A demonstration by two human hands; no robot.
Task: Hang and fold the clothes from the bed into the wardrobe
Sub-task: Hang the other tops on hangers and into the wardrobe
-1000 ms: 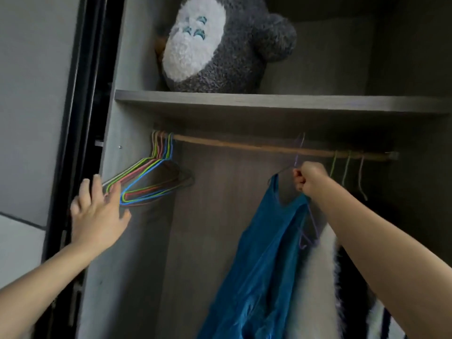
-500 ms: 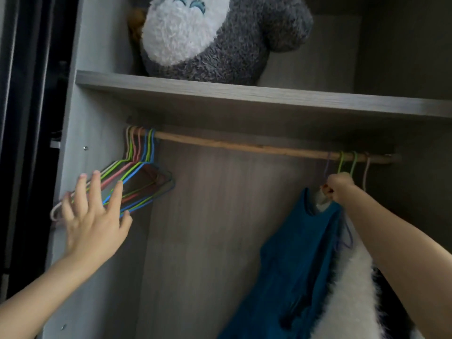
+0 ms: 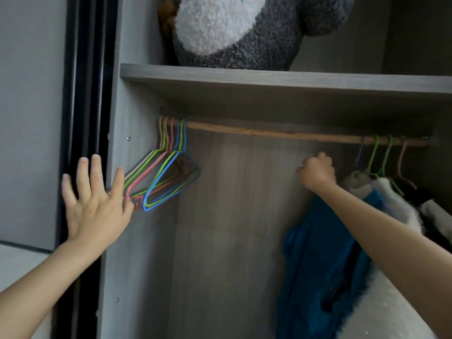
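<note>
teal garment (image 3: 325, 253) | white fuzzy garment (image 3: 396, 206) | grey-and-white plush (image 3: 234, 28) | multicoloured hangers (image 3: 166, 177)

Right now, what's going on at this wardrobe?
A person is hanging clothes in the wardrobe. The blue garment hangs on the rail at its right end, beside a white fluffy garment. The right hand is just left of it, curled into a fist, nothing visible in it. The left hand is spread open by the empty hangers at the rail's left end; contact is unclear.
</note>
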